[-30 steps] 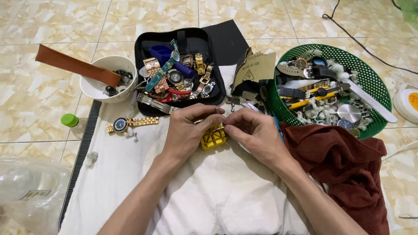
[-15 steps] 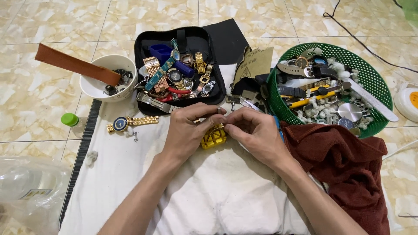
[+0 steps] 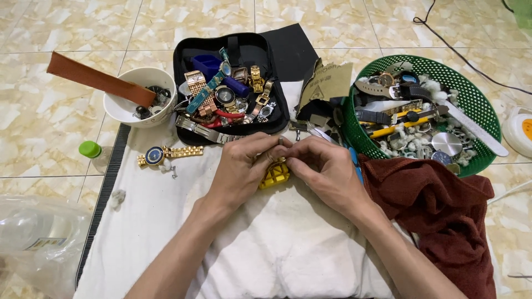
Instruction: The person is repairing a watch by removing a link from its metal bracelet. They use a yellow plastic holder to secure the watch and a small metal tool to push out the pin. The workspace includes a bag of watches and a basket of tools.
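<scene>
On the left a white bowl (image 3: 128, 108) props a brown leather strap (image 3: 98, 80), and a gold watch with a blue dial (image 3: 162, 154) lies flat on the white cloth (image 3: 277, 249), near at hand. The left hand (image 3: 244, 169) and right hand (image 3: 324, 169) meet over a yellow holder block (image 3: 275, 175), fingers pinched narrow on something small, probably a watch part, hidden between them. The green basket (image 3: 476, 99) of parts stands at right.

White bowl (image 3: 124, 108), green basket (image 3: 476, 102) (full of watch parts), maroon cloth (image 3: 443, 216), gold watch (image 3: 166, 154).
</scene>
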